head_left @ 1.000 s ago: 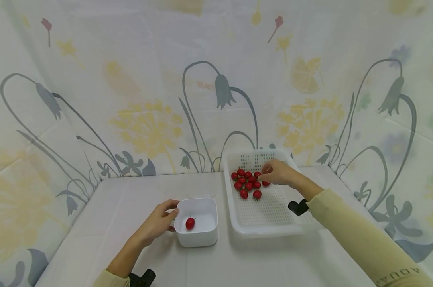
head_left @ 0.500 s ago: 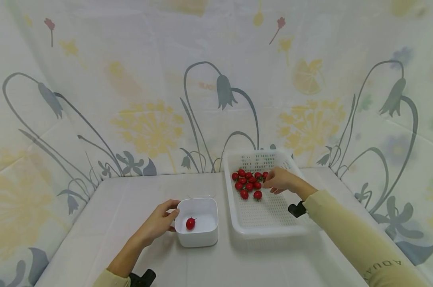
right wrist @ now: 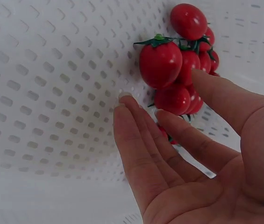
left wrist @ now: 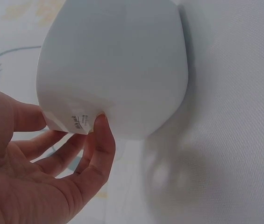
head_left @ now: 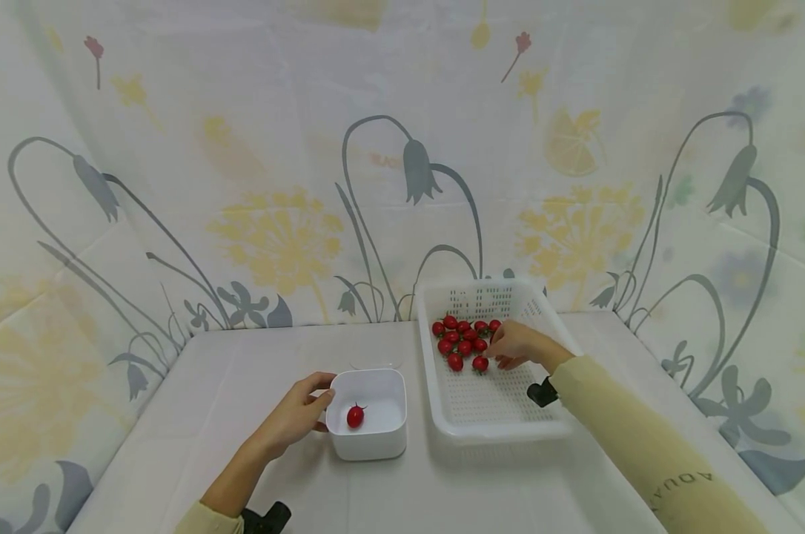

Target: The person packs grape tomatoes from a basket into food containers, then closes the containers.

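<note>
Pale cloth [head_left: 262,89] printed with grey bell-shaped flowers and yellow blooms hangs behind a white tabletop [head_left: 242,360]. On it, toward the left, stands a white box [head_left: 370,446] with rounded corners, and one red tomato [head_left: 355,417] lies inside, near the front wall. Just to the right, apart from the box, sits a larger white basket [head_left: 509,432] with slotted walls and floor. About a dozen more tomatoes [head_left: 465,347] lie bunched in its left part, toward the back, several touching, some with green stems showing.

Of the two hands, the left hand [head_left: 297,414] pinches the box at its left side, beside small dark print [left wrist: 80,122]. The right hand [head_left: 519,345] is inside the basket, its fingers mostly straight and the thumb spread away from them, right beside the bunch; whether the thumb touches a tomato I cannot tell. Both arms wear pale yellow sleeves [head_left: 616,423], with dark lettering [head_left: 683,483] on the right one.
</note>
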`<state>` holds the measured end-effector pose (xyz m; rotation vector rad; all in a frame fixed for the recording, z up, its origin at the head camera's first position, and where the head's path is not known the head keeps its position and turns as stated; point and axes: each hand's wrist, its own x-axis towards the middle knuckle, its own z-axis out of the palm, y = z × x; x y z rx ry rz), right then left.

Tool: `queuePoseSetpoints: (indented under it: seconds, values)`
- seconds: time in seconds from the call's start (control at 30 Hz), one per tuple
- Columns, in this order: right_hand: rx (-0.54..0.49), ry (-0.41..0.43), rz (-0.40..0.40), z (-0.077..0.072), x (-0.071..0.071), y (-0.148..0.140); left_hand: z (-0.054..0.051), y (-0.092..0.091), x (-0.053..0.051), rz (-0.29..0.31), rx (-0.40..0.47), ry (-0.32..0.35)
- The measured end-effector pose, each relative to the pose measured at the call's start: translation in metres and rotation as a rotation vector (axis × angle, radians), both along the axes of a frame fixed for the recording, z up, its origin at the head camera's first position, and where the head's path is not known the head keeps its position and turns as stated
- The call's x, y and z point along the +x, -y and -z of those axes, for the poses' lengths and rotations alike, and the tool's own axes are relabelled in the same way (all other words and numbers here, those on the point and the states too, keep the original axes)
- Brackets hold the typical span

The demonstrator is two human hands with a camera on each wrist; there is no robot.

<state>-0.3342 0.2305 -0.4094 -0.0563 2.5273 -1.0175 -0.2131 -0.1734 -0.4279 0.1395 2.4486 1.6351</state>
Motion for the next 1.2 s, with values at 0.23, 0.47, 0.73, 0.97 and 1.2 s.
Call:
queuePoseSetpoints:
  seconds: [0.23,0.47,0.73,0.97,1.2]
  values:
    - [-0.006,0.029,0.024,0.008,-0.004,0.004,-0.001,0.0,0.001,0.008,-0.004,0.0]
    - [-0.012,0.014,-0.01,0.012,-0.005,0.007,-0.003,0.001,0.002,0.029,-0.003,-0.001]
    - [-0.029,0.016,-0.032,0.011,-0.002,0.009,-0.002,0.0,0.001,0.016,0.0,0.004]
    - [-0.068,0.05,-0.025,0.011,-0.001,0.011,-0.002,0.0,0.003,0.025,-0.005,-0.005]
    - [-0.097,0.064,-0.049,0.011,-0.001,0.011,-0.002,0.0,0.002,0.022,-0.012,-0.004]
